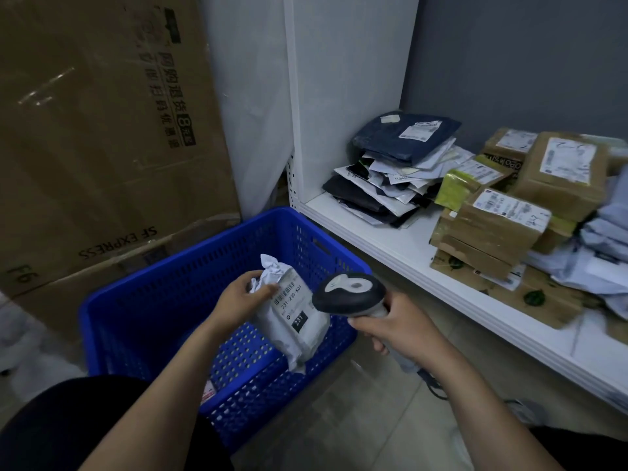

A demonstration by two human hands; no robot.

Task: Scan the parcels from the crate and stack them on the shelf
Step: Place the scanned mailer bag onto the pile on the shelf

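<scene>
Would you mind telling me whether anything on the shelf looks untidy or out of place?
The pile of soft mailer bags at the left end of the shelf is splayed, its edges fanning out unevenly under a dark blue bag. The cardboard boxes beside it sit at skewed angles, not squared.

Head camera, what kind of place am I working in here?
Probably a courier parcel depot or pickup point: labelled parcels piled on a shelf, a scanner in the right hand aimed at a bagged parcel in the left hand, and an SF Express carton by the crate.
</scene>
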